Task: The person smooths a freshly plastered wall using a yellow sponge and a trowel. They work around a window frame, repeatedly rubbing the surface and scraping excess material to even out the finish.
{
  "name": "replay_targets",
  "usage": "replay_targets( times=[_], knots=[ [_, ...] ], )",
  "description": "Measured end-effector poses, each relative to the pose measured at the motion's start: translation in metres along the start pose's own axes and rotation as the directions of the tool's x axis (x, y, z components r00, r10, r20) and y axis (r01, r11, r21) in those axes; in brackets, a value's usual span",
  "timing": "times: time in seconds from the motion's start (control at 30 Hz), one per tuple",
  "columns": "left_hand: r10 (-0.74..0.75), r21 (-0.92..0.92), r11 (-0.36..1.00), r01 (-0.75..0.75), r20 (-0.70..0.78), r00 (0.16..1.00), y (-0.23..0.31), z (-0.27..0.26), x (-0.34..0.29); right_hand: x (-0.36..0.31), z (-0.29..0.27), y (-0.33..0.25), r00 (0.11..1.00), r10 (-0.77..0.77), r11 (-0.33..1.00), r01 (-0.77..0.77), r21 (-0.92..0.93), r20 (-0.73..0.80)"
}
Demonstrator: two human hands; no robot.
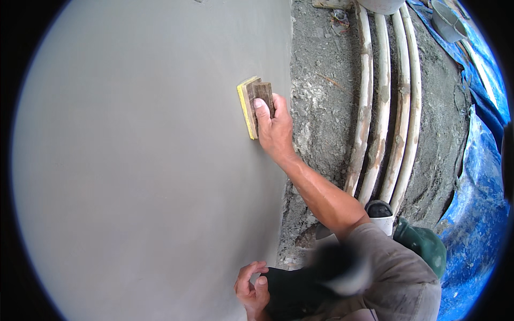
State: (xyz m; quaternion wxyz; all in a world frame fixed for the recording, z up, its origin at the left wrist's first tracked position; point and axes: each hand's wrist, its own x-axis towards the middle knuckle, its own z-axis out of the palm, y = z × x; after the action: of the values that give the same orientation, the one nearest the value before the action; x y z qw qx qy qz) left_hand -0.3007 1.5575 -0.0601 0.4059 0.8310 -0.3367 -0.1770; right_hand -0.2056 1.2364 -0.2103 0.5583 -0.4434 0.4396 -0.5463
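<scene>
My right hand grips a wooden-backed sponge float, with the thumb on the near side of its handle and the fingers wrapped behind. The float's yellow sponge face is turned toward the smooth grey plastered wall, close to its right edge; I cannot tell whether it touches. Low in the picture, my left hand is beside the wall with its fingers loosely curved, apart from the thumb. Nothing shows in it. A dark sleeve or cloth covers what lies just right of that hand.
Several long pale wooden poles lie on rough grey ground along the wall's right. At their far end stands a whitish bucket. A grey bucket lies tipped at the upper right, by a blue tarp.
</scene>
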Motion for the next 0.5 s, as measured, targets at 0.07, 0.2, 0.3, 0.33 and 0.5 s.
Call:
replay_targets(
  times=[0.07, 0.2, 0.3, 0.33, 0.5],
  knots=[
    [0.0, 0.024, 1.0, -0.001, 0.033, 0.999, -0.002, -0.003, 0.001, 0.016, 0.016, -0.033, 0.955, -0.293, 0.954, 0.295, -0.058, 0.033],
    [-0.099, 0.004, 0.995, 0.099, -0.018, 0.995, -0.014, -0.004, -0.004, 0.135, 0.004, -0.035, 0.998, 0.049, 0.984, -0.054, -0.167, -0.035],
    [-0.075, 0.023, 0.997, 0.077, -0.069, 0.995, -0.004, -0.006, -0.002, 0.07, 0.007, -0.006, 0.981, 0.189, 0.974, -0.193, -0.117, -0.041],
    [-0.041, 0.038, 0.998, 0.043, -0.052, 0.998, 0.0, -0.008, 0.0, 0.054, 0.012, -0.016, 0.998, 0.061, 0.996, -0.061, -0.064, 0.005],
    [-0.063, 0.042, 0.997, 0.064, -0.024, 0.998, -0.012, -0.013, -0.007, 0.124, 0.021, -0.063, 0.993, -0.11, 0.982, 0.116, -0.15, 0.047]
  ],
)
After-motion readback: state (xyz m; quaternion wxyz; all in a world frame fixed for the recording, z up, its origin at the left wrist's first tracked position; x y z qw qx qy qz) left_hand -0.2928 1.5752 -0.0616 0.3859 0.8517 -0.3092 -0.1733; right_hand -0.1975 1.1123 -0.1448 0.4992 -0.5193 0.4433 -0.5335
